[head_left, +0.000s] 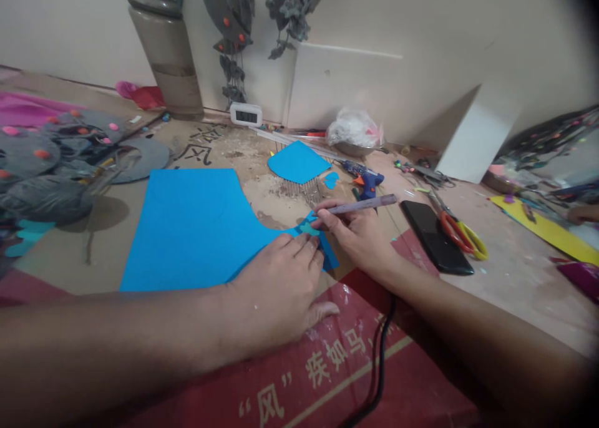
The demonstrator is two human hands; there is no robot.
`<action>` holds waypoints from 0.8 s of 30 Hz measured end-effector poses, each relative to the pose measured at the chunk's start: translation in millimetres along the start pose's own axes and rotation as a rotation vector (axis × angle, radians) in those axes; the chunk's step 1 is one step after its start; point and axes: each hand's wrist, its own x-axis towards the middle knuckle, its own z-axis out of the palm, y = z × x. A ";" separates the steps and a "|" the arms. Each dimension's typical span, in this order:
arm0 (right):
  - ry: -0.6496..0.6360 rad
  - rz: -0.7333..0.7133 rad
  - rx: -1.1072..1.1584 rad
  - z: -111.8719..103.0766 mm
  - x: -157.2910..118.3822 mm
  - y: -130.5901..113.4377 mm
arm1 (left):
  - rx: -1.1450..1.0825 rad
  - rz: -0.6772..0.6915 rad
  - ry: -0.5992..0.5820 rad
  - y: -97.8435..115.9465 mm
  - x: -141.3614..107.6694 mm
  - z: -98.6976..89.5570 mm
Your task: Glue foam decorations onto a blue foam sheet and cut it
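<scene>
A large blue sheet (191, 228) with a curved cut edge lies on the table. My left hand (281, 284) is spread flat on its narrow right end, fingertips pressing a small teal cutout (309, 228). In my right hand (358, 234) is a pen (362, 204), tilted, its lower end at the cutout; the tip itself is hidden by my fingers. Past the hands lie a blue fan-shaped piece (299, 161) and a small blue cutout (332, 179).
A glue gun (367, 178) lies behind my right hand. To the right, scissors (461, 231) rest against a black phone (433, 238). Grey felt pieces (60, 147) pile up at left. A black cable (386, 347) runs toward me. Another person's hand (583, 214) shows at far right.
</scene>
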 end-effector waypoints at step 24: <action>0.098 0.026 -0.139 9.5 1.7 2.4 | 0.008 -0.008 -0.031 1.2 1.0 -0.1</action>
